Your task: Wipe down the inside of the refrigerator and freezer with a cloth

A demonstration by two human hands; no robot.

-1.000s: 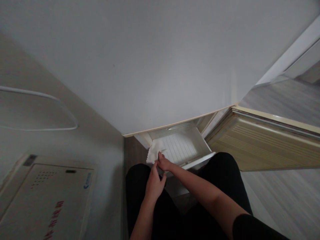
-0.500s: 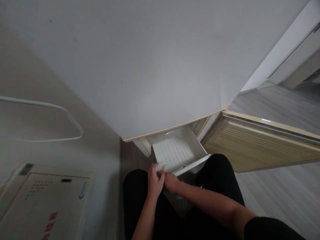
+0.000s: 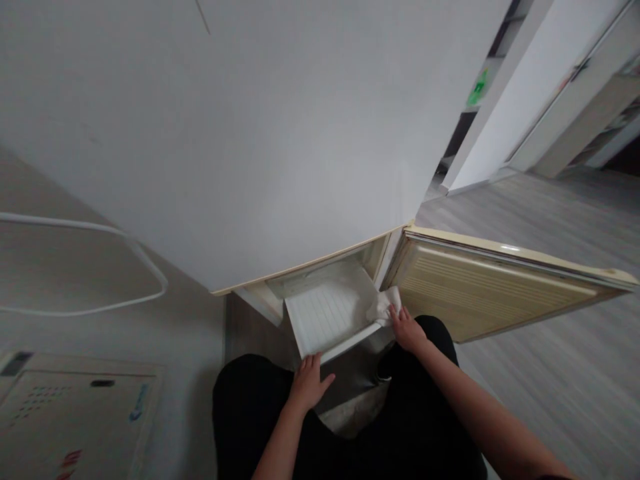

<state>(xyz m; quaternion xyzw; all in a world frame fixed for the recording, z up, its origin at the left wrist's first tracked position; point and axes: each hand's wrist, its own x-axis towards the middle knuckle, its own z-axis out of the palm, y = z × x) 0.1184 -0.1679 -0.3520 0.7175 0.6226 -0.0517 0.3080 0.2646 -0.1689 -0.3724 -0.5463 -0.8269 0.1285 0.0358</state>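
Pinching a white cloth [image 3: 384, 303] in the right hand [image 3: 407, 331], over the near right corner of the drawer [image 3: 325, 308].
Resting the left hand [image 3: 309, 382], loosely spread, on the front rim left of the grip. Could snag the cloth on that corner if pulled sharply, knock the open door [image 3: 470, 287], just right of the grip, if swung wide, or tip the drawer by leaning. Well left of the grip, can see red characters [image 3: 70, 461] and a blue logo [image 3: 139, 402] on the wall panel [image 3: 80, 420], but cannot read either.
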